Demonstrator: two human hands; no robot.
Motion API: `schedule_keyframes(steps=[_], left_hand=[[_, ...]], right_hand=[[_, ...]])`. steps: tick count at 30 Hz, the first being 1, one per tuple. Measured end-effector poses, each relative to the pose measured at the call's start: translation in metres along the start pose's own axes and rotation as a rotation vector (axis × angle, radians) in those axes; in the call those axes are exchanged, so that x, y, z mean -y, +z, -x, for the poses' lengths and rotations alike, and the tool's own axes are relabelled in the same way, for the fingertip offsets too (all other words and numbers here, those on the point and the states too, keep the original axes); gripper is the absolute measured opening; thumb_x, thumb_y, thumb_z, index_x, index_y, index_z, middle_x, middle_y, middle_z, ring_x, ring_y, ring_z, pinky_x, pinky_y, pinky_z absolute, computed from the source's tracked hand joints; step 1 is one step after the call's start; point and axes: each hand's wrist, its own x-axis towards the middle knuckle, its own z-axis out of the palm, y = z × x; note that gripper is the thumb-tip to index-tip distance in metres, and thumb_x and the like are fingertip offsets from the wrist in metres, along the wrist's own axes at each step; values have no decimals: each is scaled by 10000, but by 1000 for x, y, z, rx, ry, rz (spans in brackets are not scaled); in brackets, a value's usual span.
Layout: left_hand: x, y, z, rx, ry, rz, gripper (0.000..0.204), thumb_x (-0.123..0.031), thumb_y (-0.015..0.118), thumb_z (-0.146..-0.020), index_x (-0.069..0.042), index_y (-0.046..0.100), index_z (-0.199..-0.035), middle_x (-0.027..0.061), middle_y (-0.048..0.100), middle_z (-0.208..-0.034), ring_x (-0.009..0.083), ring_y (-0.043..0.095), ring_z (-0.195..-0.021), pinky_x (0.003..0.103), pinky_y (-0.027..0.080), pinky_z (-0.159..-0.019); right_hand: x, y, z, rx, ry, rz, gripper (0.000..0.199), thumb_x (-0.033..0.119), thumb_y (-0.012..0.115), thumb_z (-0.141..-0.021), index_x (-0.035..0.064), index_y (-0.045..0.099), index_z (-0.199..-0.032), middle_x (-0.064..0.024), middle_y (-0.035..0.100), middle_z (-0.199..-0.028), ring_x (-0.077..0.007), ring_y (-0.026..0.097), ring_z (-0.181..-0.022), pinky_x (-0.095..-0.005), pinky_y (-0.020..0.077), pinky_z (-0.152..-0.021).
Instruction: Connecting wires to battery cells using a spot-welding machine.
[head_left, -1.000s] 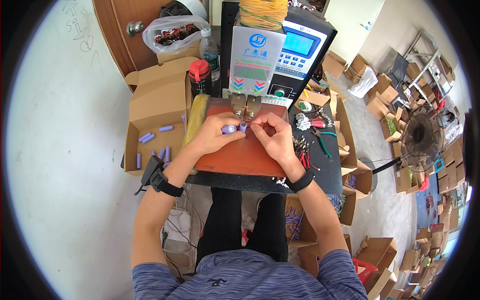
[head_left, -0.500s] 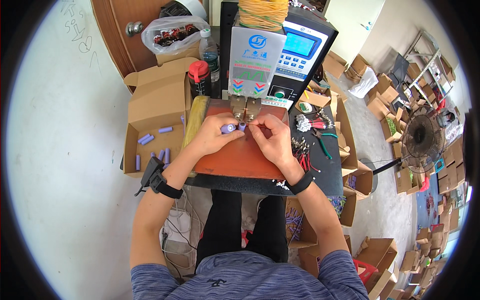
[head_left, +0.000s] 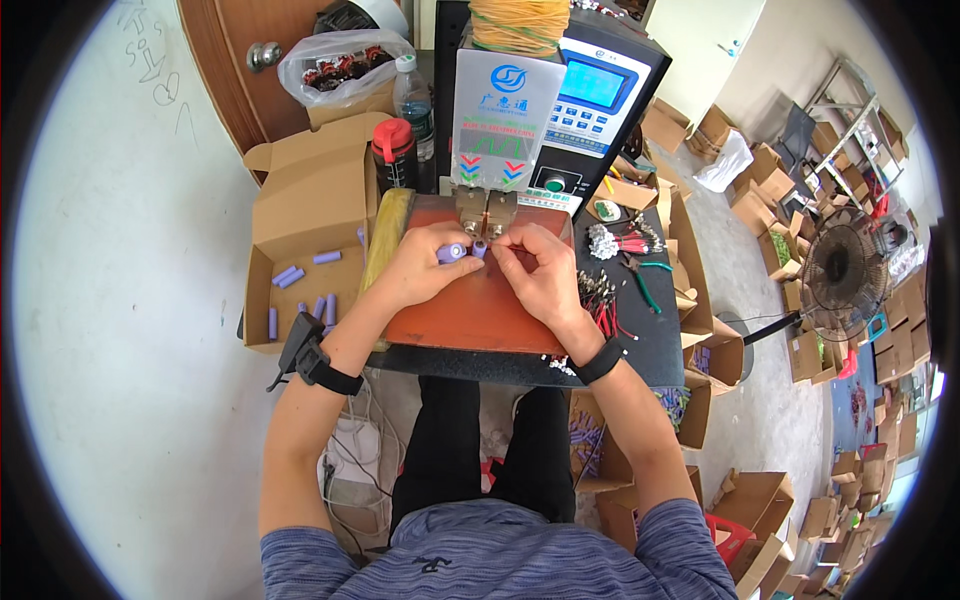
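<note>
My left hand (head_left: 422,270) is closed around a purple cylindrical battery cell (head_left: 452,254), its end facing me. Beside that, a second purple cell (head_left: 479,249) stands at the thumb tip, just below the metal electrodes (head_left: 486,212) of a spot welder (head_left: 505,125). Thumb and forefinger of my right hand (head_left: 545,277) are pinched together close to the second cell's top. Whatever small piece they hold is too small to make out. Both hands are above an orange-brown work mat (head_left: 460,318).
On the left, an open cardboard box (head_left: 293,238) holds several loose purple cells. Red-and-black wire leads (head_left: 603,300), white-tipped leads (head_left: 630,240) and green-handled pliers (head_left: 647,285) lie at the right. A red-capped bottle (head_left: 394,155) stands behind the box. A fan (head_left: 843,262) stands farther right.
</note>
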Motion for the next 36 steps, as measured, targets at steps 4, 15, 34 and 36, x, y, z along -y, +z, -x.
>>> schedule_keyframes(steps=[4, 15, 34, 36], left_hand=[[-1, -2, -1, 28, -17, -29, 233, -130, 732, -803, 18, 672, -972, 71, 623, -847, 131, 532, -722, 288, 441, -670], [-9, -2, 0, 25, -70, -19, 200, -151, 709, -836, 3, 665, -955, 65, 643, -812, 106, 557, -725, 274, 460, -673], [-3, 1, 1, -56, -93, 315, 212, -141, 674, -839, 8, 584, -959, 93, 633, -770, 136, 614, -734, 301, 475, -665], [-6, -1, 2, -13, -103, 229, 198, -128, 690, -842, 5, 617, -968, 26, 611, -789, 81, 540, -727, 255, 446, -657]], right_hand=[[-1, 0, 0, 7, 28, -6, 68, 34, 678, -772, 20, 642, -828, -113, 647, -802, -288, 631, -770, -361, 496, -689], [19, -12, -1, -85, -537, 359, 202, 9, 692, -654, 57, 610, -833, -47, 624, -875, -248, 569, -699, -351, 458, -620], [5, -6, 4, 28, -256, 408, 95, -1, 608, -772, 43, 558, -840, -108, 568, -694, -311, 558, -668, -416, 433, -625], [3, -6, 4, -12, -220, 385, 85, 6, 608, -789, 41, 570, -856, -107, 582, -689, -305, 563, -653, -411, 435, -628]])
